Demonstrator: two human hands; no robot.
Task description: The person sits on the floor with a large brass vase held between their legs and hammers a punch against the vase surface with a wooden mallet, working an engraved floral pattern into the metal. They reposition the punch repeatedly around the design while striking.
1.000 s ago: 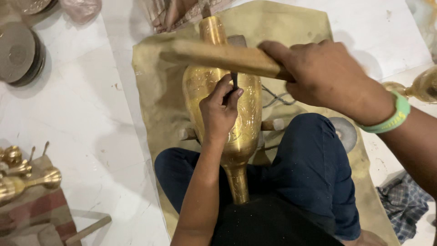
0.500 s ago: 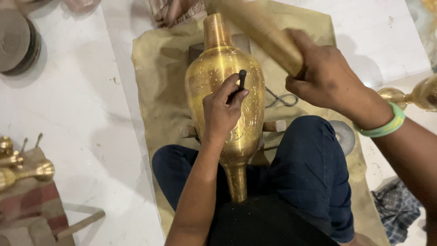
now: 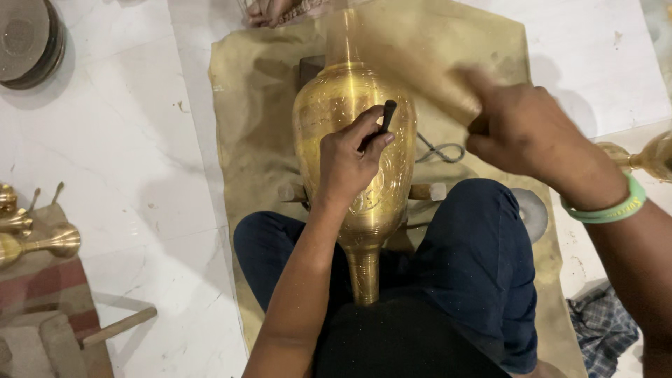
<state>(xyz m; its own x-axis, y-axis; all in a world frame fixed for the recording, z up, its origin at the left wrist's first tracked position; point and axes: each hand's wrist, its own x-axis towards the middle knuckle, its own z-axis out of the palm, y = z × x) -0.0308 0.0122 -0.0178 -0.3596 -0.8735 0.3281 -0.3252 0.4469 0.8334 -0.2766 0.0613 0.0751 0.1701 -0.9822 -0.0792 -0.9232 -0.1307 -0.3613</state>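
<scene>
the white stone floor [image 3: 126,140] fills most of the view. on it, at the centre, lies a tan cloth mat [image 3: 245,126], and the person sits on this mat with legs in dark blue trousers [image 3: 476,266] folded at 6 o'clock.

a large engraved golden brass vase [image 3: 353,112] lies on its side across the mat and the lap, its wide body at the centre, its narrow neck pointing to 12 o'clock and its thin foot to 6 o'clock between the knees. a short wooden bar [image 3: 428,191] shows under the vase body at both sides.

the right hand [image 3: 525,133], with a green wristband [image 3: 609,206], is at 3 o'clock from the vase body. it is closed around a pale wooden mallet [image 3: 413,63], which is strongly blurred, so i cannot tell exactly how the fingers lie.

the left hand [image 3: 346,164] rests on the vase body. its fingers are pressed together and pinch a small dark metal punch [image 3: 385,115], which stands tilted with its top end toward 1 o'clock.

at 9 o'clock, near the left edge, small golden brass goblets [image 3: 38,241] lie on a red striped cloth [image 3: 49,294]. at 11 o'clock is a stack of round dark metal plates [image 3: 28,42]. a checked grey rag [image 3: 602,329] lies at 4 o'clock.
</scene>
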